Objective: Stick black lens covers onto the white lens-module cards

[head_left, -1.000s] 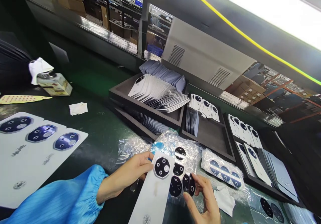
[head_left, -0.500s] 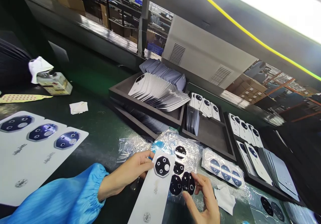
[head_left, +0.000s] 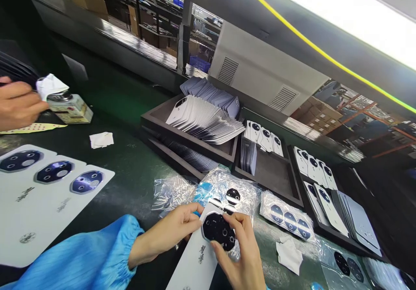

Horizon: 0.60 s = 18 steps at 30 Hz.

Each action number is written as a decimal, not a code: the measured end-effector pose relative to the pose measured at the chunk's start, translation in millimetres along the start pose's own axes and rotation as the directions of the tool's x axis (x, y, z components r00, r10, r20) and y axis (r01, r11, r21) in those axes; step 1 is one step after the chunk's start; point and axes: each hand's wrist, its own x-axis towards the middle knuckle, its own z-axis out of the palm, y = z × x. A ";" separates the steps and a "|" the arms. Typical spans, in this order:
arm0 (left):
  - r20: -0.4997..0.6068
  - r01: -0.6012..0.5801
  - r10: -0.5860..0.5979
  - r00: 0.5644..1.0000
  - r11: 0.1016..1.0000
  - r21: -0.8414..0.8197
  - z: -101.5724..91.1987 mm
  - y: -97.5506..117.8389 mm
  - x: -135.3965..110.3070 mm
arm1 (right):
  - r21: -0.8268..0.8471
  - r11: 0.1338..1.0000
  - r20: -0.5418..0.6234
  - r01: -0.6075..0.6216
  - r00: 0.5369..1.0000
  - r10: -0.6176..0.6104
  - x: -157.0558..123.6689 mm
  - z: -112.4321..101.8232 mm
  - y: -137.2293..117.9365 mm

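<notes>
A white phone back panel slants up from the bottom edge, dark characters printed on it. My left hand pinches its upper left edge between thumb and fingers. Over the panel's camera area, my right hand grips a black camera lens cover with small round holes, thumb below and fingers above. The cover hides most of the camera area; whether it touches the panel I cannot tell. Just beyond lies a clear plastic bag, with another black lens cover on it.
Black trays full of phone panels stand at the back, more trays to the right. Three large panels lie at left. Another person's hand is beside a boxy bottle. A white cloth lies at right.
My right hand has moved left from the loose lens covers to the panel, bringing a black lens cover over its camera area. Another person's hand has appeared at far left.
</notes>
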 end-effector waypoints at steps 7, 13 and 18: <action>0.018 -0.011 0.010 1.000 0.999 0.040 -0.7 -1.2 -0.8 | -0.033 0.998 -0.018 0.052 0.998 -0.053 3.7 10.2 -5.3; 0.047 -0.028 0.028 0.999 1.000 -0.004 -2.6 -5.4 0.2 | -0.029 0.998 -0.007 0.047 0.999 -0.047 4.6 10.2 -4.7; 0.044 -0.049 0.051 0.998 0.998 -0.037 -1.7 -7.9 0.6 | -0.021 0.999 0.004 0.035 0.999 -0.035 4.8 10.0 -6.1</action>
